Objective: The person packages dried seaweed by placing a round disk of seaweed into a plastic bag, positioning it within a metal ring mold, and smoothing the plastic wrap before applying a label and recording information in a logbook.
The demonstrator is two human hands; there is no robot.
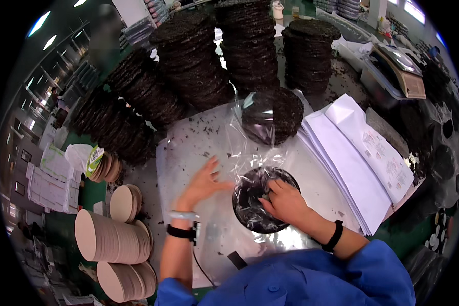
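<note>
A round black dish or disc lies in front of me on the pale work table, covered by crumpled clear plastic film. My right hand is over it, its fingers curled into the film. Just left of the dish, my left hand is spread above the table and holds nothing. Beyond the dish, a short stack of round dark dried cakes, which look like dried seaweed, is partly covered by a clear plastic bag. Whether film and bag are one piece is unclear.
Tall stacks of the same dark cakes line the table's far side. White paper sheets lie at the right, near a plastic bin. At left stand stacks of round beige discs. Dark crumbs dot the table.
</note>
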